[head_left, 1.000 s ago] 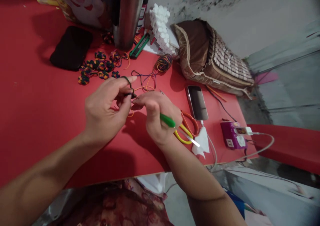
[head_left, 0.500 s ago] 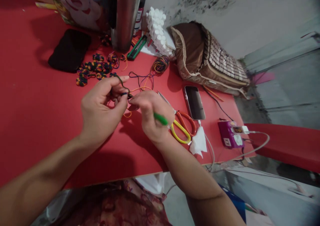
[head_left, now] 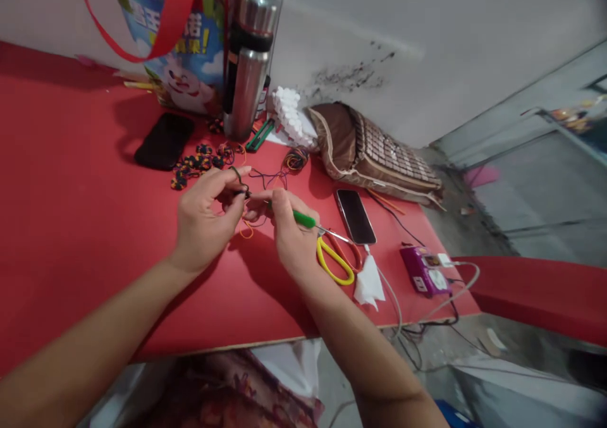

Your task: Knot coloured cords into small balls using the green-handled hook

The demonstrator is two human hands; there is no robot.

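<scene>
My left hand (head_left: 208,216) is closed, pinching a small dark crocheted piece (head_left: 244,193) between thumb and fingertips. A dark green yarn strand (head_left: 238,175) runs over its raised index finger. My right hand (head_left: 291,232) grips a green-handled crochet hook (head_left: 304,219); its thin metal shaft points right, away from the piece. The right fingertips are close to the piece; whether they touch it I cannot tell. An orange yarn loop (head_left: 246,231) hangs below the hands. Behind them lie several multicoloured crocheted pieces (head_left: 192,164) and a yarn ball (head_left: 296,158).
Yellow-and-red-handled scissors (head_left: 336,260) lie right of my right hand, near a phone (head_left: 355,216) on a cable and a white tissue (head_left: 368,286). A black phone-like object (head_left: 164,141), steel thermos (head_left: 246,77), green cutter (head_left: 260,135) and brown cushion (head_left: 379,150) stand or lie farther back.
The view has tilted upward, showing more of the bag and thermos. The crochet hook has turned in my right hand, so its metal shaft now shows to the right. The left hand still pinches the piece.
</scene>
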